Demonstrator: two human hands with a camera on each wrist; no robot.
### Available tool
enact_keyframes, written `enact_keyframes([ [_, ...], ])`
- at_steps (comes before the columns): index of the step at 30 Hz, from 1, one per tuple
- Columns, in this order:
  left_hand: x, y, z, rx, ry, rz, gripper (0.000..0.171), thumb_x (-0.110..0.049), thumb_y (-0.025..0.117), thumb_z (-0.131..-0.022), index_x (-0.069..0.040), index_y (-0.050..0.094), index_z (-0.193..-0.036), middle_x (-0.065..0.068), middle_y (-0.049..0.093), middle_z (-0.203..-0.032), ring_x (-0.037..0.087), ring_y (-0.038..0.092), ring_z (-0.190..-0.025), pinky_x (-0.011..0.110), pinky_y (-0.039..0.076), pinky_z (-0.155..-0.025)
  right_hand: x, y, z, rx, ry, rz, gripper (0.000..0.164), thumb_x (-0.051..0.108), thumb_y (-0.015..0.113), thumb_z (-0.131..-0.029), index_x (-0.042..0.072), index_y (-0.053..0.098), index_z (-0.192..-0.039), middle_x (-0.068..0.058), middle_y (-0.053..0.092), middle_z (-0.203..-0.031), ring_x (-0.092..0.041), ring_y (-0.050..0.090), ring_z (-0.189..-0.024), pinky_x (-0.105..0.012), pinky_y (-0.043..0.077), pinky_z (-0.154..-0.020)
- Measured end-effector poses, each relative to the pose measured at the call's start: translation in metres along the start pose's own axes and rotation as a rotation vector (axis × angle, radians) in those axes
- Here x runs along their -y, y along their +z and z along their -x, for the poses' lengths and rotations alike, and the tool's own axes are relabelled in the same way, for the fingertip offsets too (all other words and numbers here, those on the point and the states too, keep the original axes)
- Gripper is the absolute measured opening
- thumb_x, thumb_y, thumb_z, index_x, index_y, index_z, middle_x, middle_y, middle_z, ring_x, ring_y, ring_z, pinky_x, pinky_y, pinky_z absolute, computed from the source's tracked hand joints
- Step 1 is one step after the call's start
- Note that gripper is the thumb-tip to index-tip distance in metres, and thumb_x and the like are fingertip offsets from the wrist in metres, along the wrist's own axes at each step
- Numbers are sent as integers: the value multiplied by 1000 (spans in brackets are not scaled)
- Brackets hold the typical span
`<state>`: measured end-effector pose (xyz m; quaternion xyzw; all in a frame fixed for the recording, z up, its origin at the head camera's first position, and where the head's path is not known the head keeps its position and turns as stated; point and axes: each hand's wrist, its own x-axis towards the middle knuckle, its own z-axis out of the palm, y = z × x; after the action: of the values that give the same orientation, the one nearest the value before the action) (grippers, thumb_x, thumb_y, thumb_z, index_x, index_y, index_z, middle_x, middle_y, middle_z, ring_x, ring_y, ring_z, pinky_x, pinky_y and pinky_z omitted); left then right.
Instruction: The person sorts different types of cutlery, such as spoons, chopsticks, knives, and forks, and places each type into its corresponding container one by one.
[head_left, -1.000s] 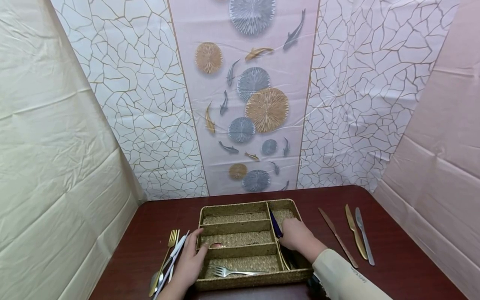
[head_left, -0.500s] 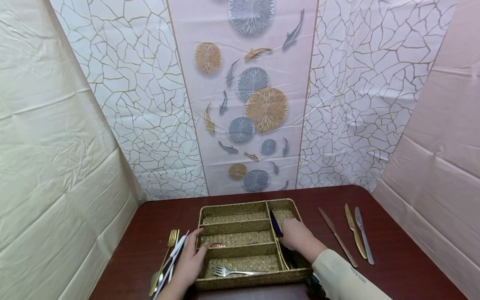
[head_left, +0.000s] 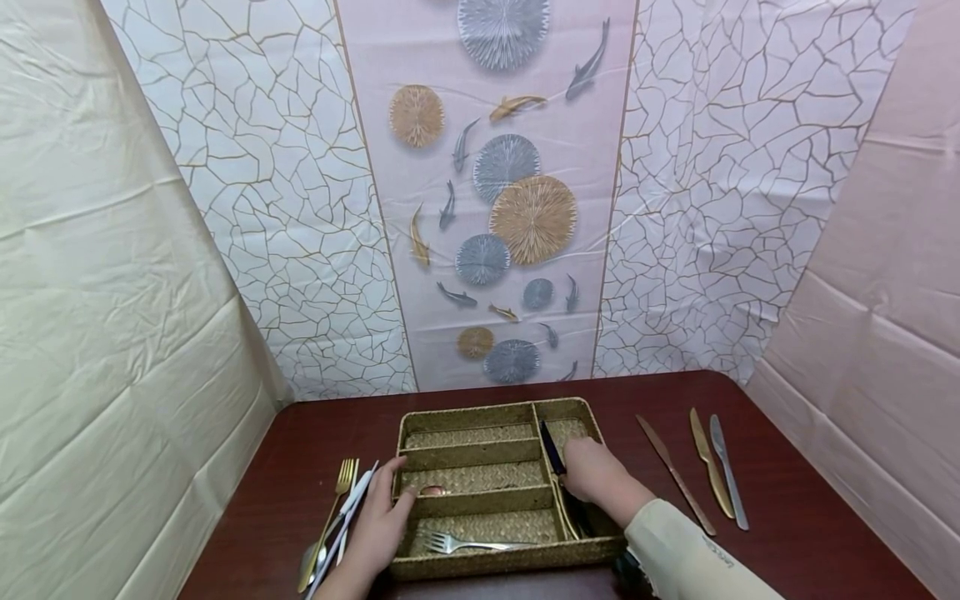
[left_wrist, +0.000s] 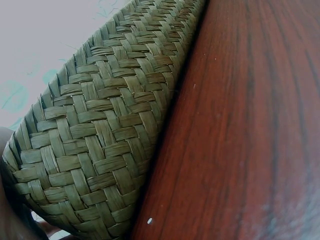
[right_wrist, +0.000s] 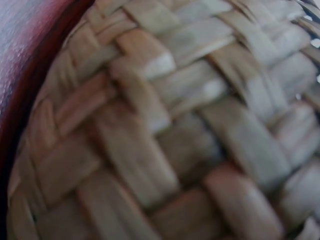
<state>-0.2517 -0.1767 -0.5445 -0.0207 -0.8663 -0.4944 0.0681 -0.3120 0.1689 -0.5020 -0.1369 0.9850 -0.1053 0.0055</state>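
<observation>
A woven cutlery tray [head_left: 480, 502] stands on the table, split into several compartments. My right hand [head_left: 596, 468] is down in the long right-hand compartment, fingers curled round a dark knife [head_left: 552, 448] whose blade points to the far side; the hand covers its handle. My left hand [head_left: 381, 521] rests on the tray's left rim, thumb and index finger reaching over the edge. A silver fork [head_left: 472, 544] lies in the front compartment. Part of a coppery utensil [head_left: 432, 491] shows in the middle one. In both wrist views the woven wall [left_wrist: 100, 130] fills much of the picture.
Right of the tray lie a copper-coloured knife [head_left: 675, 475], a gold knife [head_left: 710, 462] and a silver knife [head_left: 729, 471]. On the left, a gold fork [head_left: 345, 478] lies among white-handled cutlery [head_left: 356, 493]. Patterned cloth [head_left: 480, 333] hangs behind the dark red table [head_left: 330, 429].
</observation>
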Motion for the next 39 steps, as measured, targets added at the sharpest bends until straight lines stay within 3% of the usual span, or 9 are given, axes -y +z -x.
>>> enact_keyframes([
  [10, -2, -1, 1, 2, 0, 8, 54, -24, 55, -104, -13, 36, -153, 15, 30, -157, 38, 31, -143, 63, 30, -109, 0, -2, 4, 18, -21, 15, 30, 17, 75, -89, 11, 54, -68, -6, 54, -67, -19, 52, -56, -40, 47, -59],
  [20, -4, -1, 1, 5, -13, 6, 54, -25, 53, -104, -14, 34, -154, 15, 29, -158, 39, 29, -144, 64, 29, -109, 1, -6, 10, -23, -46, -7, 31, 14, 76, -88, 11, 53, -68, -4, 53, -66, -19, 52, -57, -39, 46, -57],
  [25, -4, 0, 1, -4, -1, 3, 53, -24, 54, -104, -13, 37, -153, 15, 30, -157, 39, 31, -143, 63, 30, -109, -4, -12, 12, -63, -70, -75, 44, 12, 71, -91, 16, 44, -57, 7, 33, -50, -10, 32, -44, -30, 31, -47],
  [28, -4, 0, 2, -11, 13, -1, 53, -23, 55, -104, -12, 38, -152, 16, 31, -156, 39, 32, -142, 64, 31, -108, -10, -21, 12, -92, -60, -141, 47, 10, 66, -94, 17, 38, -56, 7, 24, -50, -10, 21, -44, -28, 23, -46],
  [31, -4, 0, 2, -17, 21, -4, 52, -23, 55, -103, -11, 39, -152, 17, 32, -156, 40, 33, -142, 64, 31, -108, -22, -33, 12, -142, -32, -159, 33, 12, 67, -94, 15, 55, -63, 9, 39, -56, -7, 31, -48, -27, 31, -47],
  [35, -4, 0, 1, -12, 7, -6, 53, -24, 56, -104, -13, 38, -152, 15, 31, -156, 39, 33, -142, 63, 31, -108, -44, -46, 15, -195, 22, -163, 6, 14, 72, -91, 10, 74, -88, 3, 65, -75, -8, 54, -60, -32, 48, -56],
  [39, -3, -1, 1, 1, -1, -2, 53, -26, 55, -104, -13, 37, -153, 15, 30, -157, 38, 32, -143, 63, 30, -109, -68, -53, 19, -197, 71, -164, 6, 15, 73, -91, 9, 75, -90, -1, 69, -81, -13, 60, -65, -37, 52, -58],
])
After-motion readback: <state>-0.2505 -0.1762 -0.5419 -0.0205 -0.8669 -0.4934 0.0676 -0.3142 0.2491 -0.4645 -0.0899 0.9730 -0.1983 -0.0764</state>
